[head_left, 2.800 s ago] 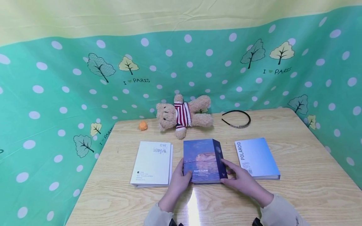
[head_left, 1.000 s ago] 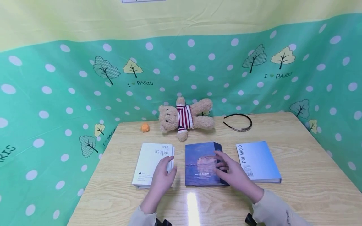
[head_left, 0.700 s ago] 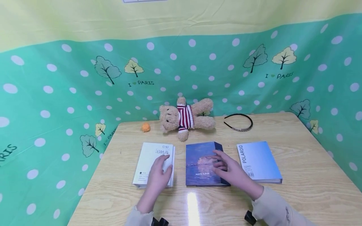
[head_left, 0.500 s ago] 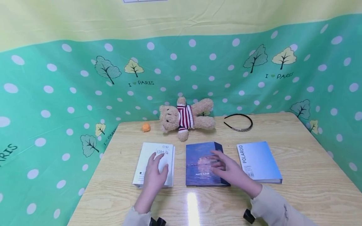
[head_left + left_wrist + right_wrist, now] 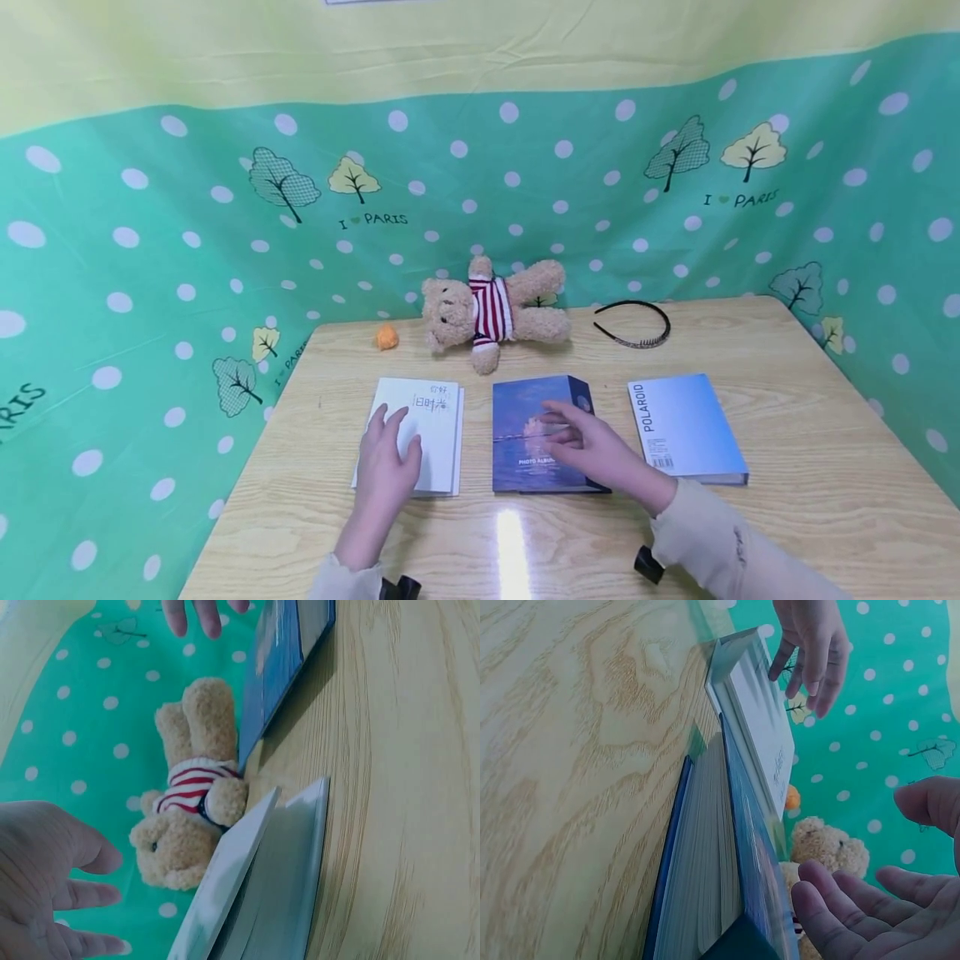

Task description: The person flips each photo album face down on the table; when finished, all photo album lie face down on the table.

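Observation:
Over the white album point(image 5: 431, 450) with Chinese lettering hovers my left hand point(image 5: 386, 467), fingers spread and holding nothing. My right hand point(image 5: 596, 450) hangs above the right side of the dark blue photo album point(image 5: 525, 433), its fingers loosely bent around air. In the right wrist view the blue album's page edges point(image 5: 705, 847) show, with the right hand point(image 5: 885, 907) off to the side of its cover. The left wrist view has the left hand point(image 5: 45, 877) apart from the white album point(image 5: 232, 877), whose cover stands slightly raised over its pages.
A light blue Polaroid album point(image 5: 686, 429) lies to the right. Along the back of the table point(image 5: 300, 542) are a teddy bear point(image 5: 491, 308) in a striped shirt, a small orange ball-like thing point(image 5: 386, 337) and a black headband point(image 5: 637, 342). A polka-dot curtain point(image 5: 480, 192) hangs behind.
Both hands have let go of the blue album's sides. The left hand has moved left over the white album; the right has lifted and drifted slightly left. The albums stay in place.

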The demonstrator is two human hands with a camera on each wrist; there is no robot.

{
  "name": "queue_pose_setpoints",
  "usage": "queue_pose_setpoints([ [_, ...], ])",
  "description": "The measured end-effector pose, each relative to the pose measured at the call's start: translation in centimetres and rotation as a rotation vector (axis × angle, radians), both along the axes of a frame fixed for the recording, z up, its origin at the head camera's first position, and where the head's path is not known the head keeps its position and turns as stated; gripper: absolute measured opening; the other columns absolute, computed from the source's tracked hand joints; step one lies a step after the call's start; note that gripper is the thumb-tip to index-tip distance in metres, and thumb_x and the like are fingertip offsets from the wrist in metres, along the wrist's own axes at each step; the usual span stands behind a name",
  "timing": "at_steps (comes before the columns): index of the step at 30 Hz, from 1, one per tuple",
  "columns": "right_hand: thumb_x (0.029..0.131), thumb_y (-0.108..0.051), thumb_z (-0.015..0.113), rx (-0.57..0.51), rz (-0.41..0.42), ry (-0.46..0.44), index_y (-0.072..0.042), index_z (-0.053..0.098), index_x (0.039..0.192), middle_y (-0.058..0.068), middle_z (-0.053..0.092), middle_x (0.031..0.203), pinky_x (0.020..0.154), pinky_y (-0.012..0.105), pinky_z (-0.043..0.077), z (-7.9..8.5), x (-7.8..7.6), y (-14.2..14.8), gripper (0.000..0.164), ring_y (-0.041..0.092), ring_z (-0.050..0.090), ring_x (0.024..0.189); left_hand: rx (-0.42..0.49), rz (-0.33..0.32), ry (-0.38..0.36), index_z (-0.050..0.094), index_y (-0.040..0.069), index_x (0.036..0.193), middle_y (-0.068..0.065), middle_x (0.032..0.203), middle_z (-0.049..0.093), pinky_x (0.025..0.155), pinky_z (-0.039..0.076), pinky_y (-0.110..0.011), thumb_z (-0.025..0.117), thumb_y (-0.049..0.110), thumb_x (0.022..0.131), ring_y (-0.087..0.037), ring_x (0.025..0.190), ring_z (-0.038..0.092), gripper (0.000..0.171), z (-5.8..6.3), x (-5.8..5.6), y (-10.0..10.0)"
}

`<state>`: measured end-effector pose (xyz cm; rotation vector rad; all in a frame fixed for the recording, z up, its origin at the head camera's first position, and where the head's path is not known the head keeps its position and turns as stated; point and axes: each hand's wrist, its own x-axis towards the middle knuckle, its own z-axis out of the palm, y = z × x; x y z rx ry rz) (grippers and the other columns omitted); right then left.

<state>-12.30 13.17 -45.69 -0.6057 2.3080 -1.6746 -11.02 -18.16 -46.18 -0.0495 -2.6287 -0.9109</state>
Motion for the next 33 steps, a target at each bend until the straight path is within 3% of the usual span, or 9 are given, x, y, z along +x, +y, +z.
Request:
queue_pose_setpoints([
  [6,0.096,-0.017,0.062,-0.007,0.029,-0.021,-0.001,0.034,0.148,0.024,0.049,0.139,0.096,0.034,0.049,-0.2,-0.1,-0.9,0.061,0.035,0.058,0.115,-0.048,0.058,0.008,0.059,-0.005,0.125,-0.033,0.140,0.042,0.099,0.034,-0.064,0.065,0.008,0.086,-0.052,0.122,0.043,0.042,0.3,-0.1,-0.6],
  [11,0.096,-0.020,0.063,-0.013,0.045,-0.019,-0.002,0.035,0.149,0.024,0.050,0.138,0.097,0.035,0.049,-0.2,-0.3,-1.7,0.063,0.031,0.059,0.113,-0.079,0.101,-0.049,0.058,-0.007,0.126,-0.035,0.140,0.041,0.102,0.029,-0.064,0.065,0.011,0.086,-0.053,0.125,0.040,0.045,0.4,0.0,-1.1],
  [18,0.095,-0.021,0.064,-0.047,0.074,-0.062,0.002,0.033,0.148,0.026,0.047,0.140,0.100,0.040,0.047,-0.1,-0.5,-2.6,0.065,0.035,0.057,0.116,-0.098,0.124,-0.127,0.052,-0.008,0.132,-0.037,0.142,0.036,0.104,0.023,-0.067,0.063,0.014,0.088,-0.055,0.128,0.034,0.050,0.2,0.2,-1.9],
  [23,0.096,-0.024,0.063,-0.060,0.111,-0.131,-0.002,0.032,0.150,0.024,0.043,0.145,0.099,0.040,0.047,0.0,-0.7,-3.3,0.066,0.036,0.054,0.121,-0.104,0.142,-0.159,0.049,-0.008,0.135,-0.037,0.143,0.035,0.103,0.023,-0.068,0.062,0.016,0.089,-0.055,0.128,0.034,0.054,0.2,0.4,-2.2],
  [33,0.096,-0.031,0.063,-0.070,0.179,-0.216,-0.004,0.030,0.152,0.020,0.040,0.148,0.108,0.046,0.038,-0.2,-1.3,-4.6,0.070,0.036,0.043,0.133,-0.087,0.134,-0.163,0.045,-0.010,0.138,-0.038,0.141,0.035,0.105,0.022,-0.067,0.063,0.015,0.088,-0.055,0.128,0.033,0.058,0.0,0.4,-2.2],
])
